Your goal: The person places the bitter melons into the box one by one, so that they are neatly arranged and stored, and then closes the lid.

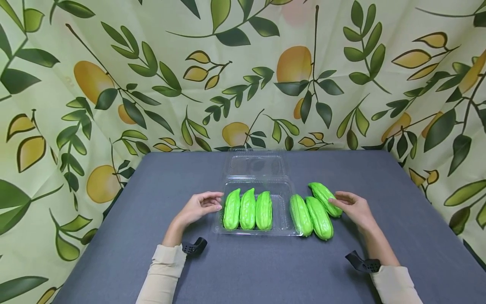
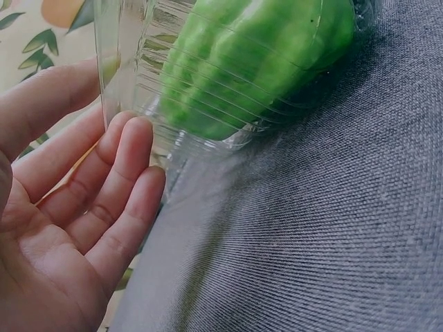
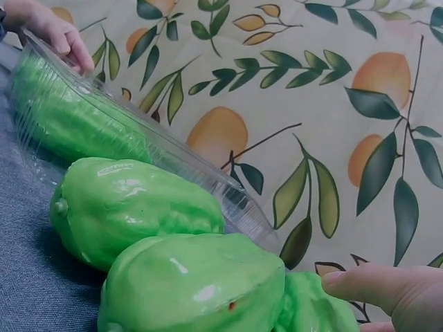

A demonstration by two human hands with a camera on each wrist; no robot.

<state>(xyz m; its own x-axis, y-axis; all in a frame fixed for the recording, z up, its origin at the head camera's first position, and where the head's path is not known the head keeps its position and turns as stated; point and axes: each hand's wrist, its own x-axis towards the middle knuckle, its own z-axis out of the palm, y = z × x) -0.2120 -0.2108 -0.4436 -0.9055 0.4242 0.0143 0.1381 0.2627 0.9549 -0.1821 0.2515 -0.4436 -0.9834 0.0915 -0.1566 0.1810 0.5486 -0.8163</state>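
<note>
A clear plastic clamshell box (image 1: 282, 211) holds three green bitter melons in its left part. My left hand (image 1: 200, 207) is at the box's left wall, fingers loosely bent. In the left wrist view that hand (image 2: 76, 187) has its fingertips at the clear rim, beside a bitter melon (image 2: 256, 62). Three more bitter melons lie at the box's right side: one against its edge (image 1: 301, 215), one in the middle (image 1: 319, 217) and one farther back (image 1: 322, 196). My right hand (image 1: 355, 207) is over the rear one's right end, thumb close to it; contact is unclear.
The box's lid (image 1: 256, 165) stands folded back, open, toward the rear. A grey cloth covers the table (image 1: 265, 270). Behind and at the sides hangs a curtain (image 1: 243, 76) printed with leaves and fruit. Black straps (image 1: 194, 246) are on both wrists.
</note>
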